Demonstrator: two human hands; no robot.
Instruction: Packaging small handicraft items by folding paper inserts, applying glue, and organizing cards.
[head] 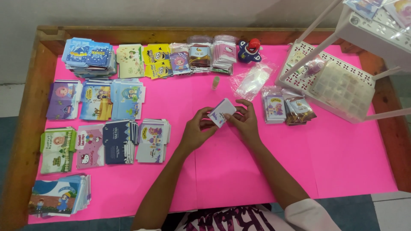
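Your left hand (198,128) and your right hand (245,122) meet over the middle of the pink surface (239,171), both closed by the fingertips on one small white envelope (221,112) with a purple print, held tilted just above the surface. Left hand: thumb and fingers pinching the envelope's lower left edge. Right hand: fingers curled round its right side. Left of your hands: stacks of printed envelopes (107,124) in rows, blue, purple, green and white. Along the far edge: further stacks, among them yellow cartoon envelopes (156,61) and packs in clear wrap (201,53). Beyond your hands: a small upright bottle (215,82), a loose clear plastic bag (252,81), a dark blue figure with a red cap (250,50). Right of your hands: two wrapped packs (287,109), lying just beside a white plastic rack (342,81).
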